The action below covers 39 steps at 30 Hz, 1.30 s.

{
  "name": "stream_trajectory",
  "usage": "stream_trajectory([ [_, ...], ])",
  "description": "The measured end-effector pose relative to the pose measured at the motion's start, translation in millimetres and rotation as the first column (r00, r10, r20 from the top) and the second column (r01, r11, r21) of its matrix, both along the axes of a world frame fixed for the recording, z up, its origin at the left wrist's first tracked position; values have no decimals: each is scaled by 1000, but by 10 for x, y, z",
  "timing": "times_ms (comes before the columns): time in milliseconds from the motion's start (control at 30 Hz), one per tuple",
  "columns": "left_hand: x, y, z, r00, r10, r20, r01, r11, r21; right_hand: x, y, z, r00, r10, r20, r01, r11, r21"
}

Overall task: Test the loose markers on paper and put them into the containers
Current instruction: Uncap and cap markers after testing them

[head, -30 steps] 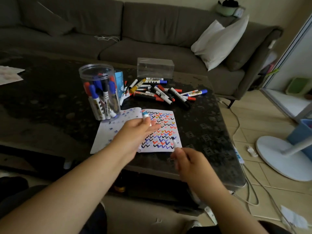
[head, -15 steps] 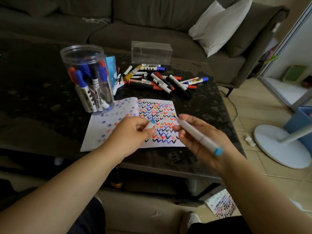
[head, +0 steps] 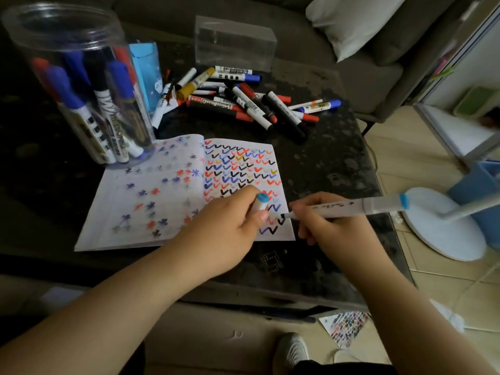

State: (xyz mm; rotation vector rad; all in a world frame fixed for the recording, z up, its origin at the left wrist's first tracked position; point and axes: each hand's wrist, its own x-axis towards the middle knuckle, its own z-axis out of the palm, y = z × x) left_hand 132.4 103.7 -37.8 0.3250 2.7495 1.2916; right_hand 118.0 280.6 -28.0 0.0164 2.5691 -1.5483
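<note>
The right hand point(head: 332, 220) gripped a white marker point(head: 349, 205) in a writing hold, its tip resting on the lower right corner of the paper point(head: 151, 201), beside the last row of check marks. The barrel lay nearly flat, its blue-banded rear end pointing right, a low angle that probably suited a short test stroke. The left hand point(head: 230, 228) pinched the removed cap point(head: 261, 203) between thumb and forefinger while resting on the right page (a placement that likely kept the sheet from sliding and the cap ready for refitting). The paper sat at the near edge of the dark table point(head: 332, 169), within easy reach. The clear round jar point(head: 81, 85), already holding several markers upright, stood just behind the paper's left page. The loose markers point(head: 243, 101) lay heaped farther back, in front of a clear rectangular box point(head: 235, 41). Judged from this layout, testing was under way and many markers remained unsorted.
</note>
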Motion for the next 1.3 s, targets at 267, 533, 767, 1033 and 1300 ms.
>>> stream_trajectory([
  [267,-37,87,-59,999,31,22,-29,996,-90,-2,-15,-150,999,-22,37,20,998,56],
  [533,-29,64,-94,999,22,26,-19,995,-93,-15,11,-119,996,6,90,-13,997,73],
  [767,-26,55,-90,998,49,48,-49,999,-15,-9,-13,-122,994,-102,43,101,995,21],
  [1033,-165,-43,94,844,120,523,-526,376,763,79,-143,180,996,-33,-77,-4,898,-440],
  [1300,-93,-80,198,872,-14,489,-463,293,836,12,-276,255,989,-70,-127,-18,811,-585],
])
